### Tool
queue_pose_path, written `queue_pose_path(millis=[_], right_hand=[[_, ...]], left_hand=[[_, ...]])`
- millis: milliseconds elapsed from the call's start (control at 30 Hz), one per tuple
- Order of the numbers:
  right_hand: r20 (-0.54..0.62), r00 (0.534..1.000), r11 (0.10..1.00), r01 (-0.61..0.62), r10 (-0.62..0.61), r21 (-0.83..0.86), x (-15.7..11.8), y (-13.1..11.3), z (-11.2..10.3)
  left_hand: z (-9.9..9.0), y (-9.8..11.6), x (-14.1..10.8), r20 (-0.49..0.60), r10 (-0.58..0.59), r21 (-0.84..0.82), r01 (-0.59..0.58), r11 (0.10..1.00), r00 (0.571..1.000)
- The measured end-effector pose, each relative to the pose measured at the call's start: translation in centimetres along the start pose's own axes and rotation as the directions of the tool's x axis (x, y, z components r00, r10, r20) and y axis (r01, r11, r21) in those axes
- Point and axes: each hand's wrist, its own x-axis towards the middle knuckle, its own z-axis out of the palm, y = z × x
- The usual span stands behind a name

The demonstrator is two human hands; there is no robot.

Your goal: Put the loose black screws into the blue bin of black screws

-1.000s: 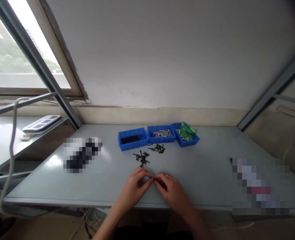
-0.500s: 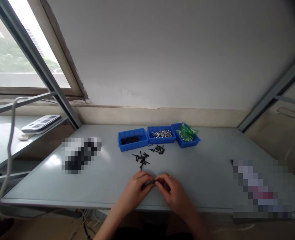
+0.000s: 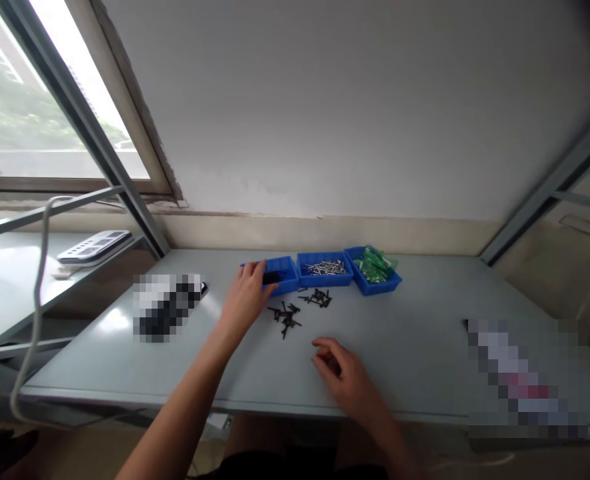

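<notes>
My left hand (image 3: 249, 288) is over the left end of a blue bin (image 3: 285, 285) that holds dark screws; its fingers are apart and it covers part of the bin. Low over the table, my right hand (image 3: 339, 370) has its thumb and forefinger apart, with nothing visible between them. Dark screws lie in two loose piles, one (image 3: 285, 319) nearer me and another (image 3: 317, 298) in front of the middle bin. That middle blue bin (image 3: 325, 279) contains silvery pins or nails. Green plastic packets (image 3: 373, 265) fill the right blue bin (image 3: 379, 289).
A blurred-out dark and white object (image 3: 167, 310) lies on the table (image 3: 405, 360) at the left. Another blurred-out item (image 3: 519, 380) is at the right edge. A power strip (image 3: 95, 247) rests on the side shelf, near a hanging cable (image 3: 37, 300).
My hands have come apart. The left one has moved forward and left to the bin of dark screws, while the right one has stayed nearly in place with its fingertips parted.
</notes>
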Motion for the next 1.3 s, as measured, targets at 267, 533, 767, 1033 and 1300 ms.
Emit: queue_pose_path(millis=[267,533,767,1033,1300], right_hand=[[0.029,0.999,0.999,0.037,-0.037,0.002,0.0,-0.4,-0.1],[-0.011,0.999,0.998,0.047,-0.047,-0.032,-0.1,0.0,0.1],[-0.134,0.991,1.000,0.011,-0.010,0.011,0.1,0.8,0.3],[-0.079,0.996,0.999,0.040,-0.043,-0.030,0.2,1.2,0.4],[-0.002,0.998,0.997,0.055,-0.055,-0.059,0.2,0.9,0.3]], left_hand=[[3.4,2.9,-5.1,0.287,0.353,-0.035,-0.359,0.933,0.891],[3.4,3.3,-3.6,0.236,0.370,-0.031,-0.373,0.927,0.899],[1.6,6.0,-8.0,0.215,0.306,-0.402,-0.201,0.893,0.928],[3.0,5.5,-10.3,0.248,0.145,-0.577,0.025,0.816,0.958],[3.1,5.4,-10.5,0.273,0.101,-0.613,0.092,0.785,0.957]])
